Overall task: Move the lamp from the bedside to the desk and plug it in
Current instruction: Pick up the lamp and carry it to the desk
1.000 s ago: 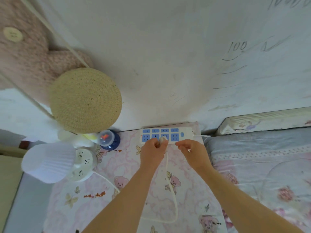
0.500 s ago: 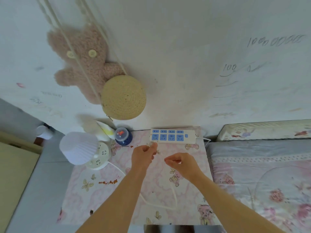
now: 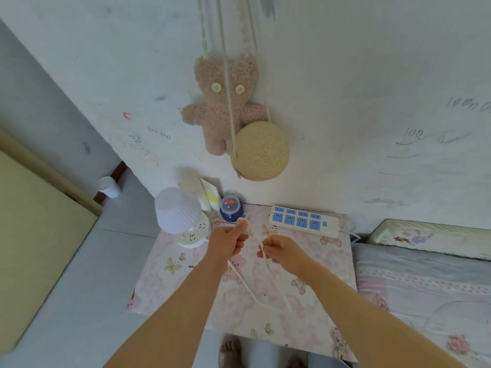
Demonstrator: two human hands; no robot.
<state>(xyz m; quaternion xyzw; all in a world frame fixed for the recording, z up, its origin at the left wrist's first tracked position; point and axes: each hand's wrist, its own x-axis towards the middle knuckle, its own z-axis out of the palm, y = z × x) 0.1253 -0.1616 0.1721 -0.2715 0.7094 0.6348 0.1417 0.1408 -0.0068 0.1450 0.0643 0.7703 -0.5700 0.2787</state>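
The small lamp (image 3: 180, 213), with a white pleated shade and a round white base carrying sockets, stands at the far left corner of the bedside table (image 3: 186, 282). Its white cord (image 3: 255, 293) loops across the pink patterned tabletop. My left hand (image 3: 228, 241) holds the cord's white plug (image 3: 244, 222) above the table, clear of the power strip. My right hand (image 3: 281, 251) pinches the cord a little further along. The white power strip (image 3: 305, 221) with blue sockets lies at the table's back edge, with nothing plugged into it.
A blue jar (image 3: 231, 208) with a clear lid and a tube (image 3: 210, 195) stand behind the lamp. A plush bear (image 3: 225, 102) and a woven round bag (image 3: 260, 151) hang on the wall. The bed (image 3: 425, 274) is at the right, a yellow panel (image 3: 34, 235) at the left.
The plug has come out of the power strip. Both hands drew back toward me and to the left with the cord. The camera pulled back and tilted up.
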